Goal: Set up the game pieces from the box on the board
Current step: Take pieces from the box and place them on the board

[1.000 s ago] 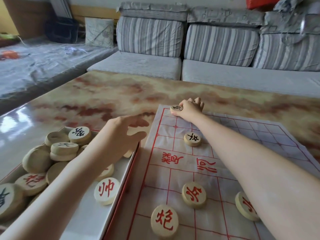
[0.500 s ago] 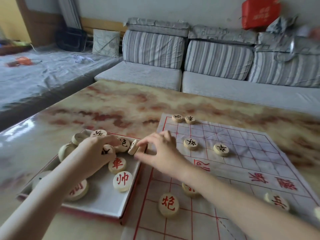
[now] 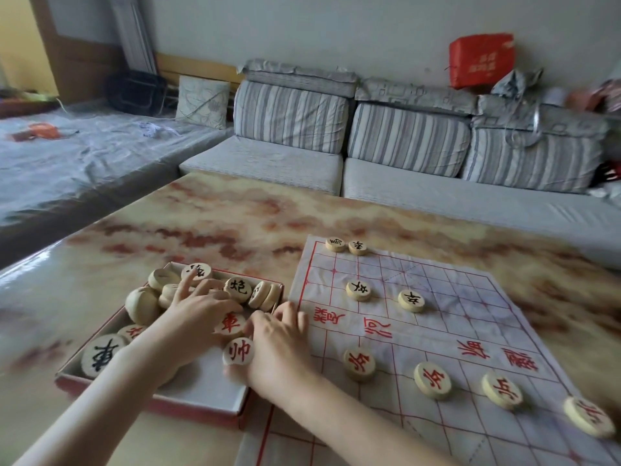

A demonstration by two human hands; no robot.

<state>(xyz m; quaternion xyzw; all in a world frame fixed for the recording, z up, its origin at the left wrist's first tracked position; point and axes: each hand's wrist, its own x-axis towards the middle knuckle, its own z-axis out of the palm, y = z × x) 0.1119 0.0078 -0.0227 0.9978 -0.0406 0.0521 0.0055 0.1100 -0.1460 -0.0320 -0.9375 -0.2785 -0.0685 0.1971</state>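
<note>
Sitting at the right edge of the box (image 3: 144, 398), the right hand (image 3: 279, 348) touches the red general piece (image 3: 238, 351) to its left (pinched or not, I cannot tell); the left hand (image 3: 198, 314) spreads over the heaped pieces (image 3: 142, 304), board (image 3: 437, 314) lying rightward.

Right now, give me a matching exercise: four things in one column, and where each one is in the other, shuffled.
Things:
1. box
2. red bag
3. row of red-marked pieces
4. left hand

Places:
A. on top of the sofa back
B. on the board, near half
C. inside the box
D. on the table, left of the board

Pairs: 1-D, 2-A, 3-B, 4-C
</note>
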